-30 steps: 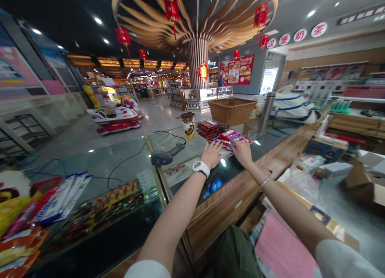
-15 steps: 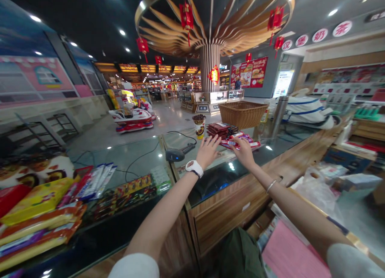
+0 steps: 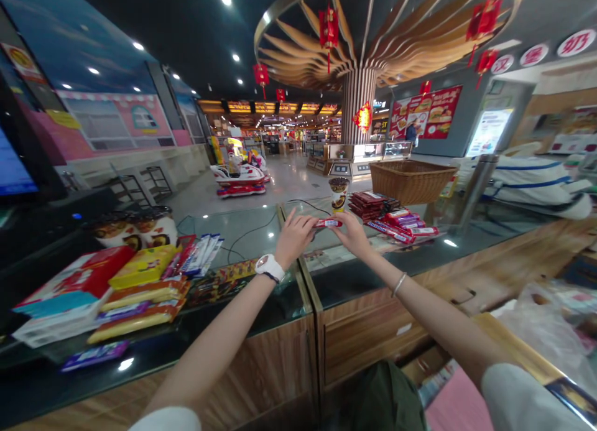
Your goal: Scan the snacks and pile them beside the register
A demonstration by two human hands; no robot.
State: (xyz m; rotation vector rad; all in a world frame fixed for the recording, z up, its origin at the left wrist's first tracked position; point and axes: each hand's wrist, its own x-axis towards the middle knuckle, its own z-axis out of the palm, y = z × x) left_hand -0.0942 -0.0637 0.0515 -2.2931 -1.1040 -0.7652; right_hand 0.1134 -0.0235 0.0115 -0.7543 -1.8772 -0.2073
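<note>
A small red packaged bar (image 3: 328, 223) is held level above the glass counter, between both hands. My left hand (image 3: 295, 233) grips its left end, and my right hand (image 3: 353, 234) pinches the right end. Just behind the bar stands a patterned cup (image 3: 338, 194). To the right of my right hand lie a stack of dark red packets (image 3: 367, 203) and a pile of red and purple bars (image 3: 405, 224). The scanner seen earlier is hidden behind my left hand.
A wicker basket (image 3: 410, 181) stands behind the packets. At left are a red box (image 3: 88, 272), a yellow box (image 3: 143, 266), orange packages (image 3: 140, 313) and a monitor (image 3: 16, 160). A metal post (image 3: 478, 191) rises at right.
The view has turned left. Both hands have moved left from the pile of bars, and a red bar is now held between them above the counter.
</note>
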